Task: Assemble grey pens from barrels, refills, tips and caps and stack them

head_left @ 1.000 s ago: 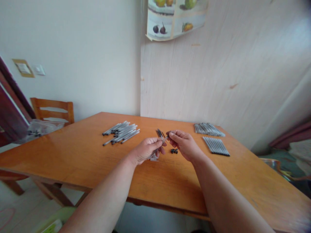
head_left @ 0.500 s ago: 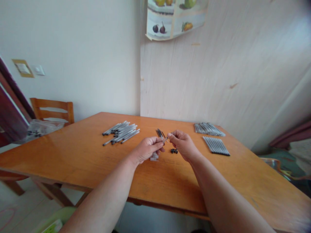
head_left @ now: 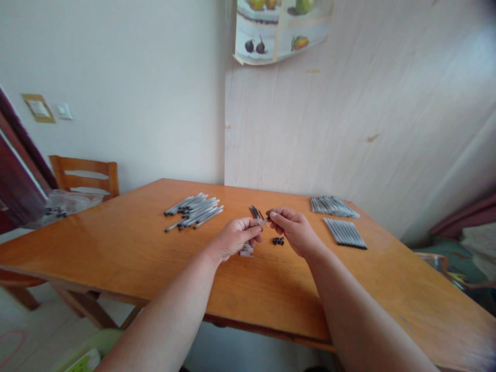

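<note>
Our left hand (head_left: 237,238), partly hiding clear pieces (head_left: 246,253), and right hand (head_left: 290,226) grasp one pen (head_left: 265,222). We count one pen heap (head_left: 197,211), two pen batches (head_left: 344,233).

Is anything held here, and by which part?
A slim pen: the left hand holds its barrel, the right hand pinches at its far end; details there are too small to tell.

Through my remote feed I count two hands (head_left: 236,240), one table (head_left: 127,243), one fruit poster (head_left: 294,28), one loose pen pile (head_left: 197,209), two pen rows (head_left: 344,233), one small black-piece cluster (head_left: 278,241).
</note>
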`<state>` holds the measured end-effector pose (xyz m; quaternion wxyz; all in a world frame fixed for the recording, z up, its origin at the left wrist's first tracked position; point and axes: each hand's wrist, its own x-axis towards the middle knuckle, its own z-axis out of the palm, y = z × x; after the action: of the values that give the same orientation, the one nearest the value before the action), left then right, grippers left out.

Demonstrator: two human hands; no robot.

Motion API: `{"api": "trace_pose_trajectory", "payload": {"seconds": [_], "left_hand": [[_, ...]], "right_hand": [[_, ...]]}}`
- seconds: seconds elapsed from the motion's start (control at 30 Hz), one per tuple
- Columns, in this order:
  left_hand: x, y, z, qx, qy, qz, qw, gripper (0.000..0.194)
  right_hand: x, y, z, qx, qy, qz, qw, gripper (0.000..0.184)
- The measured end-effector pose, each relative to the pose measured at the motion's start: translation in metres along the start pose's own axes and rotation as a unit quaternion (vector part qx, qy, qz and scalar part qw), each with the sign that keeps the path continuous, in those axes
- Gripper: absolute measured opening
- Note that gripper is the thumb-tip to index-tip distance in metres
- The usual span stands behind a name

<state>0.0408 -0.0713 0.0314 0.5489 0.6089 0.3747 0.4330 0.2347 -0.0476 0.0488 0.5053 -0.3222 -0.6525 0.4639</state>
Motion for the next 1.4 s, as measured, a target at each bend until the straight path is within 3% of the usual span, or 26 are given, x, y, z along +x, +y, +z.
{"api": "trace_pose_trajectory", "payload": {"seconds": [0.23,0.53,0.7,0.83,1.0,1.13,1.4], "left_hand": [[-0.001,0.001,0.002,0.027,0.005,0.004,1.000,0.030],[0.001,-0.004,0.003,0.104,0.022,0.036,0.994,0.029],[0.001,-0.001,0.004,0.062,0.009,0.023,0.998,0.033],[0.000,0.002,0.002,-0.010,-0.010,0.004,1.000,0.037],[-0.003,0.005,0.000,-0.067,-0.050,-0.014,0.996,0.039],[-0.004,0.004,-0.001,-0.080,-0.058,-0.022,0.995,0.039],[-0.001,0.002,0.002,-0.027,-0.002,-0.013,1.000,0.038]], "right_hand": [[0.001,0.005,0.002,-0.099,0.027,0.012,0.995,0.032],[0.003,0.009,0.006,-0.285,0.093,-0.043,0.953,0.035],[0.002,0.004,0.007,-0.207,0.090,-0.024,0.974,0.039],[-0.002,-0.004,0.005,-0.066,0.037,0.006,0.997,0.038],[-0.004,-0.008,0.003,0.026,-0.022,0.002,0.999,0.030],[-0.002,-0.005,0.005,0.037,-0.013,0.010,0.999,0.031],[0.000,0.001,0.010,-0.063,0.053,0.003,0.997,0.033]]}}
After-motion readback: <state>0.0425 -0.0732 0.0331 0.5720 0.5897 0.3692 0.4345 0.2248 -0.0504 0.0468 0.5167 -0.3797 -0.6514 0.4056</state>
